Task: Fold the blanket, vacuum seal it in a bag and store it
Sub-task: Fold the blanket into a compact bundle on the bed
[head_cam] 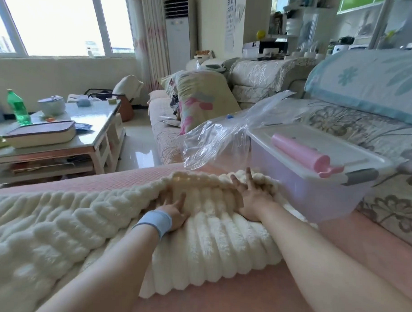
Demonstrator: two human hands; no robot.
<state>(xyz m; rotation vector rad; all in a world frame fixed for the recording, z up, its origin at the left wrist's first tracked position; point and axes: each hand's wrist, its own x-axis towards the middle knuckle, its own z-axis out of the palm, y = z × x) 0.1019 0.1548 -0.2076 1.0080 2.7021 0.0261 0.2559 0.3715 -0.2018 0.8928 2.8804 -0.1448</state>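
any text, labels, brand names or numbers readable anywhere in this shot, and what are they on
No text here can be read.
eye chart on the far wall: rows of symbols, too small to read.
air conditioner: small mark on its front, blurred.
green bottle: no legible label.
book: no readable title shows.

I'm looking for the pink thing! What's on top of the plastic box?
A pink hand pump lies on the white lid of the plastic box. Nothing else shows on the lid. What is inside the box cannot be seen: the lid covers it and its walls are cloudy.
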